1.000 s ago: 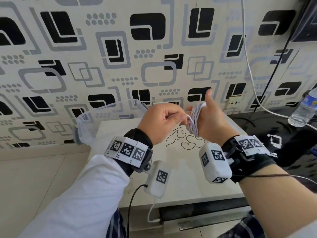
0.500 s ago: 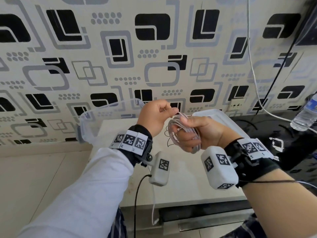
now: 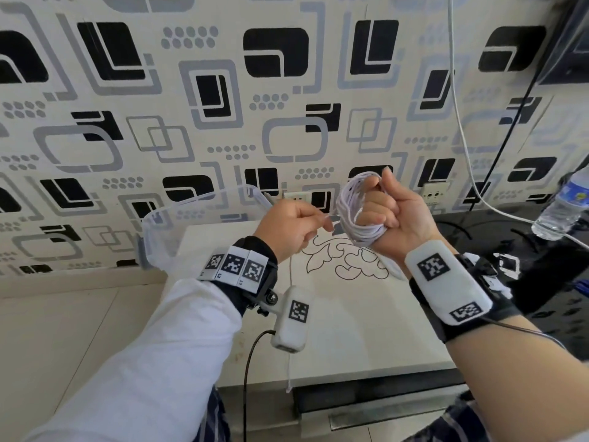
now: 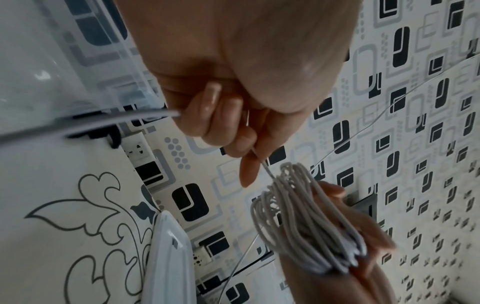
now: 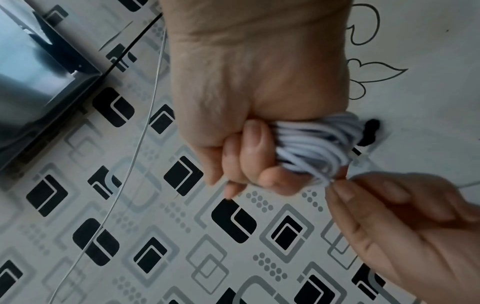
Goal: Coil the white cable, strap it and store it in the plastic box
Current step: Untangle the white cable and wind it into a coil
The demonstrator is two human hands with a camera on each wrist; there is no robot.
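My right hand [image 3: 379,215] is raised above the table with its fingers curled round a coil of white cable [image 3: 353,208], thumb pointing up. The right wrist view shows the coil [image 5: 311,142] bunched in the right hand [image 5: 259,164]. Just left of it, my left hand [image 3: 325,220] pinches the cable's free strand between thumb and fingertips. The left wrist view shows that strand running from the left hand [image 4: 255,156] into the coil [image 4: 298,216]. A clear plastic box [image 3: 165,231] stands open at the table's back left.
The box's lid [image 4: 168,257] lies on the cream table [image 3: 350,330] below my hands. A water bottle [image 3: 564,205] stands on the dark surface to the right. A white cord [image 3: 459,106] hangs down the patterned wall near the sockets [image 3: 435,194].
My right hand has turned upright and lifted the coil, thumb now on top. My left hand has pulled the free strand a little to the left, away from the coil.
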